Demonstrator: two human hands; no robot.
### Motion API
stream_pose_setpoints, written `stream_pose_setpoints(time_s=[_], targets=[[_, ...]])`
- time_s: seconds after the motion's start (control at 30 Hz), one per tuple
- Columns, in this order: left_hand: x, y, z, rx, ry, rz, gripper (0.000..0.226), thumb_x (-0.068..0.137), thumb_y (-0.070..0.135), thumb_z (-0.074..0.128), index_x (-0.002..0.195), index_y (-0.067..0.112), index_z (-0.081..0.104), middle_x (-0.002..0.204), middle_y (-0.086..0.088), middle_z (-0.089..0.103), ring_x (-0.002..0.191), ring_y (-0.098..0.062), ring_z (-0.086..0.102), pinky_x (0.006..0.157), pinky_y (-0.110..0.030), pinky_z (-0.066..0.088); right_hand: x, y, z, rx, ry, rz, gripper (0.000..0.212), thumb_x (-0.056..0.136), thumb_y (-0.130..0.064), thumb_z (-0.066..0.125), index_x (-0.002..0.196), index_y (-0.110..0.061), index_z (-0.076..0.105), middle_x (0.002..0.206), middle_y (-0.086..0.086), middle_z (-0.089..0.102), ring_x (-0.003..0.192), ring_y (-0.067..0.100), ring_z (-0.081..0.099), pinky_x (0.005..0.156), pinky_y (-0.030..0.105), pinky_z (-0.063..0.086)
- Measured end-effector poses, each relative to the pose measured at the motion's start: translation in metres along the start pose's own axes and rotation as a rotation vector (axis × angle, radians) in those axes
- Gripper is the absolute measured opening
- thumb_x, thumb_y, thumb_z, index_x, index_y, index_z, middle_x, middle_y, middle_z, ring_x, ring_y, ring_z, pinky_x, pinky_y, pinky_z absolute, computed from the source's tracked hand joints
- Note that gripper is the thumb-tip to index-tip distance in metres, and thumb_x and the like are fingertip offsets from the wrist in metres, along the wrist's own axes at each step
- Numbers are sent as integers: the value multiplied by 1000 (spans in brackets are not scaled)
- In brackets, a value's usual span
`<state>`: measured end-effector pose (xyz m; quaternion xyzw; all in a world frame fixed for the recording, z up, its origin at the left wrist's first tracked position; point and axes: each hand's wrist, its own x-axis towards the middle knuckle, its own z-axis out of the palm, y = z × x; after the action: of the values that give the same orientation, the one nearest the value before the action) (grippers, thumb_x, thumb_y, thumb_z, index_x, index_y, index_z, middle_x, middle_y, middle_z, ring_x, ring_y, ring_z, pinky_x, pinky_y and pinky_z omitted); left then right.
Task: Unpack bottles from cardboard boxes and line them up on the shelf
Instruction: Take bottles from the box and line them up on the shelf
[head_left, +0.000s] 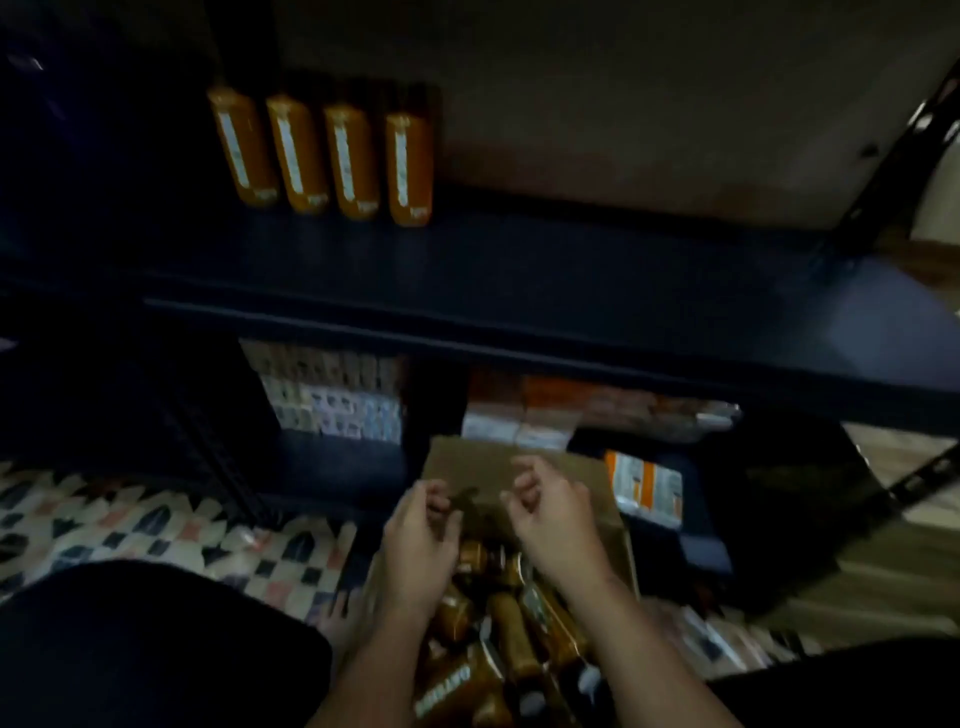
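Several orange bottles (322, 156) with white labels stand side by side at the left of the dark shelf (597, 270). Below, an open cardboard box (519, 467) on the floor holds several more orange bottles (509, 639) lying jumbled. My left hand (418, 545) and my right hand (553, 519) hover over the box with fingers loosely curled and nothing in either. Both forearms reach in from the bottom of the view and cover part of the box's contents.
Under the shelf sit stacked printed packs (332, 395) and orange and white cartons (597, 410). A patterned tile floor (130, 519) lies to the left. A dark crate (727, 488) with a labelled pack stands right of the box. The shelf's metal upright (909, 140) rises at the right.
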<state>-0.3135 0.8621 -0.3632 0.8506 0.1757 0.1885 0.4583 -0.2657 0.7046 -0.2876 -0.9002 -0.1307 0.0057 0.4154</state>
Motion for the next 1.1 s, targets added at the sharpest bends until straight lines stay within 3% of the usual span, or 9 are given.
stream_pose_setpoints(time_s=[0.1, 0.2, 0.33, 0.4, 0.57, 0.67, 0.83, 0.97, 1.1], targets=[[-41, -55, 28, 220, -355, -179, 46, 87, 19, 73, 129, 25, 57, 124, 0, 59, 120, -24, 58, 102, -38, 50, -34, 79, 27, -176, -206, 257, 37, 90, -19, 69, 127, -23, 63, 109, -4, 64, 100, 15, 63, 87, 23, 50], [-57, -83, 31, 449, -530, -253, 70, 88, 24, 72, 151, 22, 40, 151, -6, 44, 142, -29, 38, 118, -42, 35, -69, 127, 41, -372, -406, 442, 43, 89, -29, 69, 130, -22, 56, 125, 8, 64, 115, 28, 62, 95, 34, 52], [-58, -90, 36, 686, -648, -171, 79, 90, 27, 68, 158, 27, 26, 165, -3, 27, 155, -31, 12, 126, -45, 12, -92, 150, 51, -395, -599, 631, 84, 91, -27, 69, 157, -19, 17, 156, 19, 30, 136, 41, 43, 113, 48, 39], [-60, -88, 40, 748, -665, -154, 79, 90, 27, 68, 157, 31, 26, 165, -3, 25, 155, -30, 11, 126, -45, 7, -94, 154, 55, -404, -578, 633, 88, 92, -20, 68, 159, -21, 11, 160, 20, 17, 140, 44, 36, 115, 52, 35], [-60, -89, 51, 924, -672, -8, 77, 92, 30, 68, 157, 34, 26, 166, -6, 23, 153, -31, 18, 125, -49, 14, -90, 160, 63, -448, -524, 614, 86, 90, -12, 70, 156, -22, 17, 160, 19, 16, 140, 39, 38, 114, 51, 40], [-56, -90, 60, 961, -697, 137, 69, 93, 26, 68, 153, 33, 35, 158, -3, 37, 146, -27, 31, 120, -45, 24, -93, 165, 68, -476, -502, 584, 83, 91, -8, 68, 155, -19, 17, 161, 19, 15, 138, 37, 42, 109, 47, 44], [-49, -88, 67, 975, -727, 130, 71, 89, 22, 73, 151, 27, 38, 154, -2, 42, 144, -27, 35, 116, -45, 32, -91, 168, 73, -514, -469, 541, 86, 90, -11, 72, 156, -20, 18, 160, 18, 20, 131, 33, 50, 104, 42, 47], [-53, -89, 64, 834, -642, 101, 72, 87, 18, 75, 148, 28, 37, 150, -1, 50, 142, -24, 41, 117, -42, 34, -92, 167, 69, -495, -444, 540, 84, 90, -20, 74, 156, -20, 22, 157, 14, 26, 133, 32, 49, 108, 44, 45], [-50, -81, 58, 507, -490, -81, 67, 85, 15, 79, 141, 25, 44, 141, -3, 57, 135, -23, 51, 112, -41, 45, -91, 159, 62, -415, -281, 548, 70, 86, -30, 78, 146, -19, 43, 144, 9, 43, 123, 30, 55, 102, 42, 51]])
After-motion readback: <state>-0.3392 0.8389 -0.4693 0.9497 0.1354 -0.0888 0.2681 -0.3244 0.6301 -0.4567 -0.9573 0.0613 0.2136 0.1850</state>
